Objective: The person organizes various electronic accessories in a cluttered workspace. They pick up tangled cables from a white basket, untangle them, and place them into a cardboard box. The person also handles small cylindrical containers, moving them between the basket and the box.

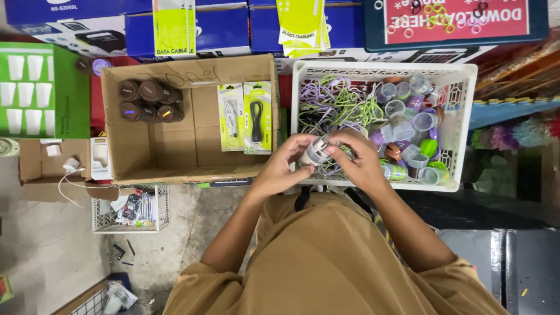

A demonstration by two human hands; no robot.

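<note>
Small clear plastic case [315,153] containing a coiled cable is being held between both hands just above the front edge of the white basket [461,125]. Left hand [284,164] is pinching the case's left end with thumb and fingertips closed on it, while the right hand [357,156] is gripping the right end with fingers curled. Basket is holding loose purple and green cables [335,102] and more clear cases [411,125], beside a cardboard box [175,149] containing packaged cables [245,116].

Head view — straight down, close.
</note>
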